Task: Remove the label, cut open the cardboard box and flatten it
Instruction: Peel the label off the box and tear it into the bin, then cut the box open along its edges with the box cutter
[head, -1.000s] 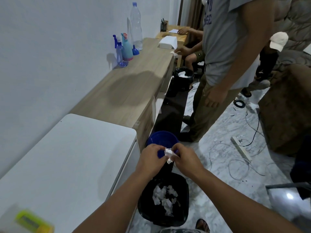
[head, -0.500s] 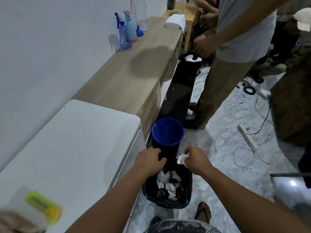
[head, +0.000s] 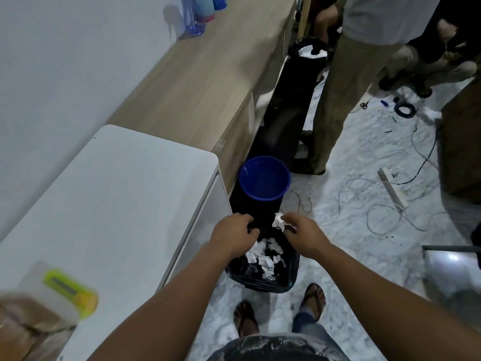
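Both my hands hover over a black waste bin (head: pixel 291 280) on the floor, which holds several white paper scraps (head: pixel 263 254). My right hand (head: pixel 303 234) pinches a crumpled white label scrap (head: pixel 278 220) at the bin's far rim. My left hand (head: pixel 233 237) is beside it with fingers curled, nothing visible in them. The cardboard box (head: pixel 18 332) lies blurred at the bottom-left corner on the white table (head: pixel 109 204), with a yellow-green cutter (head: pixel 70 291) next to it.
A blue bucket (head: pixel 264 178) stands just beyond the bin against a wooden counter (head: pixel 208 82). Another person stands ahead on the right (head: pixel 338 100). A power strip (head: pixel 393 187) and loose cables cover the marble floor. My sandalled feet (head: pixel 281 311) are below the bin.
My hands have dropped from in front of the blue bucket down to the black bin and parted; the scrap stays in my right hand. The view has tilted down.
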The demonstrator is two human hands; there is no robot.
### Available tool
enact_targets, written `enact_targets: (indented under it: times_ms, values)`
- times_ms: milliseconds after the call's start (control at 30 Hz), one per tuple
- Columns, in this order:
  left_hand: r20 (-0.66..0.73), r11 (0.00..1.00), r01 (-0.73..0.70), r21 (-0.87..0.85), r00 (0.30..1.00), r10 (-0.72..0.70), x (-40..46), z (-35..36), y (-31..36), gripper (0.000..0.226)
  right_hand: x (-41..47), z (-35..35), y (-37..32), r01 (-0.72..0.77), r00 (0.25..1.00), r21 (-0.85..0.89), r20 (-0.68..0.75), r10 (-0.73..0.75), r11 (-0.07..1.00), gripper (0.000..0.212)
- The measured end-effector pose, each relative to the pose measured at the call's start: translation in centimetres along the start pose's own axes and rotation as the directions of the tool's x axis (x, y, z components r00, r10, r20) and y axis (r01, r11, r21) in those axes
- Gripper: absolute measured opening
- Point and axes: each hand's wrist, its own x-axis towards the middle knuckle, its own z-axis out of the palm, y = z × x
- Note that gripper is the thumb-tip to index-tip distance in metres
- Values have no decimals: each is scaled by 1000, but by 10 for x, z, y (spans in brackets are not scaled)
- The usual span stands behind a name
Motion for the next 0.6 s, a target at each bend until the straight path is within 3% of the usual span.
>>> enact_targets:
  times_ms: [367, 600]
  values:
    - [-19, 1000, 9, -19, 1000, -9, -12, 5, 3, 49, -10, 0, 1, 2, 999, -60, 46, 0, 998, 48]
    - [-70, 996, 63, -71, 995, -68, -31, -2, 6, 50, -13, -9, -17, 129, 989, -140, 89, -117, 982, 45]
